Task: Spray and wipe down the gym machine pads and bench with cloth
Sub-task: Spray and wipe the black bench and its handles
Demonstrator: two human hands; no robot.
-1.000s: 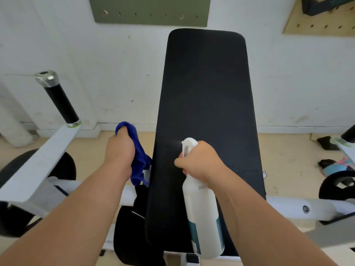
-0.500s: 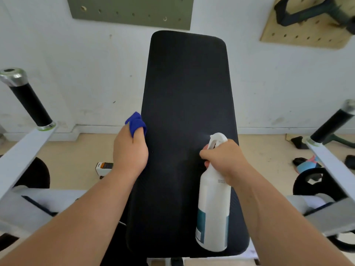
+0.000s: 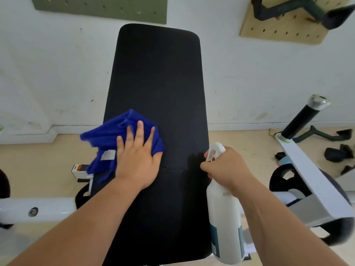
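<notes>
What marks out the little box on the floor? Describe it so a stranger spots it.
Start at the long black bench pad mid-view. On the tan floor by its left edge, just under the hanging blue cloth, lies a small box. It is white with an orange-and-black end, far smaller than the white machine tube below it.

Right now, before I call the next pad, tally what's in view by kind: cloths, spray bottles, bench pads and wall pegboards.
Cloths: 1, the blue cloth
Spray bottles: 1, the white spray bottle
Bench pads: 1, the black bench pad
Pegboards: 2, the green pegboard and the wooden pegboard
Total: 5
</notes>
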